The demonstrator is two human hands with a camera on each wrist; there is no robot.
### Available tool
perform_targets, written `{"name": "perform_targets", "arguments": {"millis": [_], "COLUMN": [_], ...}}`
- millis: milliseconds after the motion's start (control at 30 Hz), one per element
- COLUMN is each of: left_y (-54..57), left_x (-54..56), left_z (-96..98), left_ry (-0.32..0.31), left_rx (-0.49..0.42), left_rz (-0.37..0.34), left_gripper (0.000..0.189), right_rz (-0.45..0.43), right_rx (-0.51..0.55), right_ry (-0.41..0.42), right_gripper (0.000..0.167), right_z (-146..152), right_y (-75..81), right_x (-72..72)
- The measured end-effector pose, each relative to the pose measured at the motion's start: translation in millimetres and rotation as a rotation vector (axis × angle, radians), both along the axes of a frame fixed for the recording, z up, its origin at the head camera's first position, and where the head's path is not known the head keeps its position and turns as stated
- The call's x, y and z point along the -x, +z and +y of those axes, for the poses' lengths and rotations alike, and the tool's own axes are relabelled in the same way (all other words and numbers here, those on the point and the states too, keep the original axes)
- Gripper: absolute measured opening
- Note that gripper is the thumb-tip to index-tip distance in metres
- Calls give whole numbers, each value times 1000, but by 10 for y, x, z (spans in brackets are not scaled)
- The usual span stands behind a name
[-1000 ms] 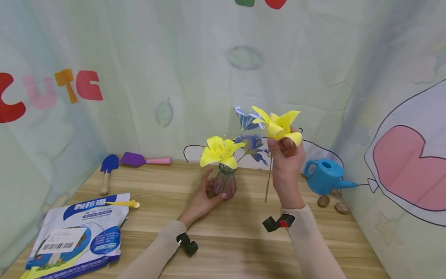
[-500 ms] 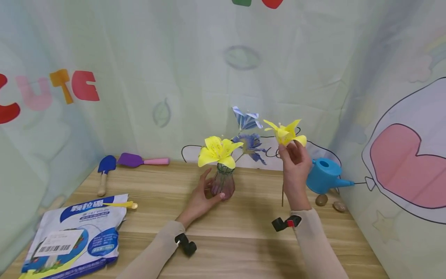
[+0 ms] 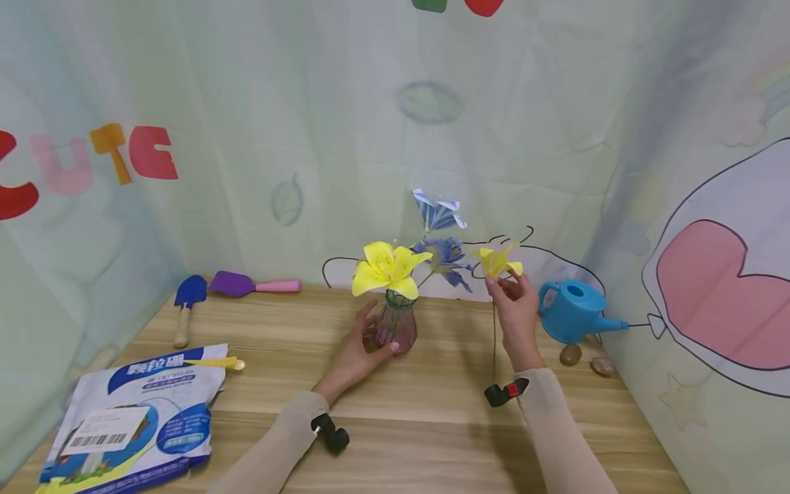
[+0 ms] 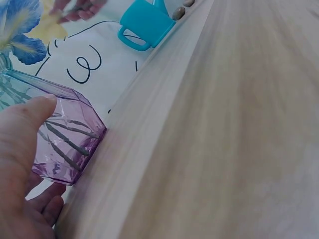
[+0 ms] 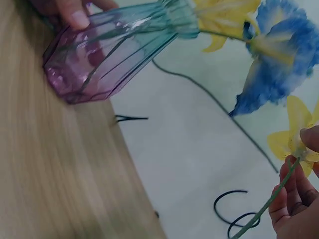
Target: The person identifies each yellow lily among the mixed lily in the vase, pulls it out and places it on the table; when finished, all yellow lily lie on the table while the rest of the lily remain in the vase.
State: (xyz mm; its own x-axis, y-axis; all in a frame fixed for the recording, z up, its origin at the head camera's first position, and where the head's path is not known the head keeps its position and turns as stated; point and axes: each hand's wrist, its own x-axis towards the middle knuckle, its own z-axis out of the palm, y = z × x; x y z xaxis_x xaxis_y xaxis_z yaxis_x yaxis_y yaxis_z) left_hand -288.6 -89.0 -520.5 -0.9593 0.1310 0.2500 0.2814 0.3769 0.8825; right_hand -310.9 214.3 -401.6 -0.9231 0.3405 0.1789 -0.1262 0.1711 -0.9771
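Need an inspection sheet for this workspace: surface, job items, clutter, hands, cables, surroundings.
Surface: light wooden table, grain visible.
Job's things: purple faceted glass vase upright, holding a yellow lily and blue flowers; loose yellow lily on a thin green stem held up to its right.
Clutter: blue-and-white printed bag, small yellow spoon, blue toy shovel, purple scoop with pink handle, blue plastic watering can, two pebbles.
Hands: left hand grips the vase; right hand pinches the loose lily's stem just under the bloom.
Cables: nothing seen.
Surroundings: pale printed fabric backdrop with coloured letters.
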Motion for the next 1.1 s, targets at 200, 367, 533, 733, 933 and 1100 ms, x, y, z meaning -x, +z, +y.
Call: {"name": "perform_targets", "arguments": {"millis": [200,367,533,733,933,1100], "left_y": [19,20,5,-7,-7,-6], "left_x": [-7,-4,-7,-23,-29,-13], "left_z": [3,-1,5,14,19,13], "left_ry": [-7,-9,-11,-9,-12,-11], "left_rx": [17,19,26,23,9,13], "left_rz": [-20,-29,-16,-23,-23,-28], "left_gripper": [88,87,86,87,87,87], "right_rz": [-45,-57,-39,-62,-59,-80], "right_rx": [-33,-118,-211,-261,-344,-364], "right_ry": [-24,-45,-32,-22,-21,-16], "right_gripper": [52,53,49,47,52,64], "right_z": [44,59,40,-32,-71,-81], "right_y": [-226,-396,-558,-732,-882,-943], "right_x": [143,222,278,364,465,505]}}
